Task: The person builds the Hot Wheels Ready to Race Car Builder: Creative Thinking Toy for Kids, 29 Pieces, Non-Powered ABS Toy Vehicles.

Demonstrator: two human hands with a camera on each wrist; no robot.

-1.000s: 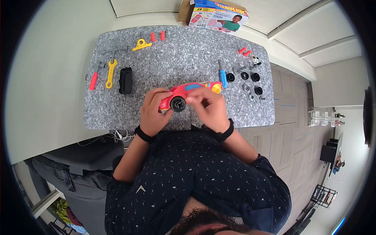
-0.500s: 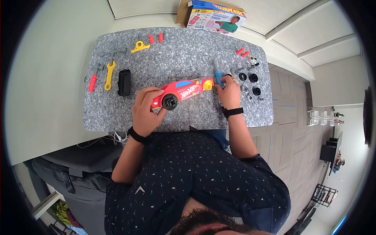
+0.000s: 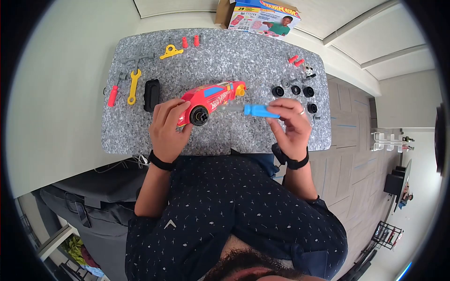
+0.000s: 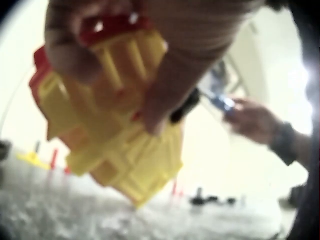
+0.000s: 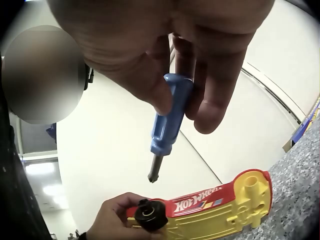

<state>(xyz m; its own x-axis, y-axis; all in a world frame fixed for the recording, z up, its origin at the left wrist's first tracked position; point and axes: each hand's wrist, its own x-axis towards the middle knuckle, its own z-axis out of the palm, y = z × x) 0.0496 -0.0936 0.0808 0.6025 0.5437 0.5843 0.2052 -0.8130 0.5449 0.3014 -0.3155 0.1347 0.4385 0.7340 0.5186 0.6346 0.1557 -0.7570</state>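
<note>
My left hand (image 3: 168, 126) grips one end of a red toy car (image 3: 213, 97), tilted with its side turned up. A black wheel (image 3: 199, 115) sits on the car near my fingers; the other end shows a bare yellow hub (image 3: 240, 90). In the left wrist view the yellow underside (image 4: 115, 145) faces the camera. Between thumb and fingers my right hand (image 3: 293, 124) pinches a screwdriver (image 3: 262, 111) by its blue handle. Its grey shaft points toward the car, and in the right wrist view the tip (image 5: 153, 177) stands apart from the wheel, above it.
Loose black wheels (image 3: 308, 91) and small grey parts lie at the right. At the left are a yellow wrench (image 3: 133, 87), a red-handled tool (image 3: 113, 96) and a black case-like object (image 3: 151, 95). A toy box (image 3: 262, 18) stands behind the table (image 3: 201, 65).
My right hand left the car's wheel, reached right to the table and picked up the blue screwdriver, then brought it back toward the car. The left hand shifted the car slightly left.
</note>
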